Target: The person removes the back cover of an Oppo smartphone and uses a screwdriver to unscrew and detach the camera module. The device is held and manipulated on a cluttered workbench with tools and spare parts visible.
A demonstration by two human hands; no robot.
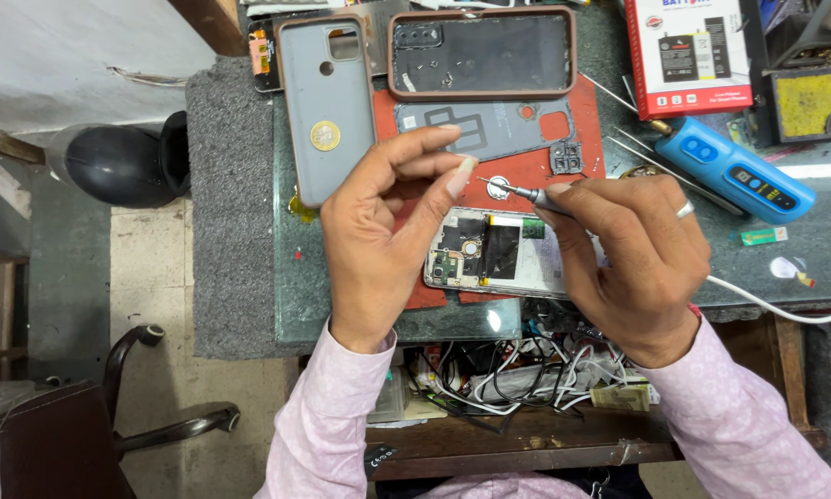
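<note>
Head view, looking down at the bench. Right hand (633,254) closing around a slim grey screwdriver (525,193), pinching it between thumb and fingers like a pen, ring showing on one finger. Tool's long axis running up and to the left from the knuckles, tip ending just past the left thumbnail, over a small round metal part (498,187) on the red mat (582,139). Left hand (388,231) hovering half-curled, thumb and forefinger drawn near each other close to the tip; whether pinching a screw, too small to tell.

Opened phone (489,254) lying directly beneath and between both hands, boards and black shielding exposed, long axis running left to right, its near edge under the right fingers. Left hand sitting slightly nearer the phone's camera end.

Beyond the left fingertips: grey back cover (326,106) with a coin-like disc, dark phone case (480,51). Beyond the right knuckles: blue electric tool (734,166), red box (688,51). White cable (776,310) trailing past the right wrist.
</note>
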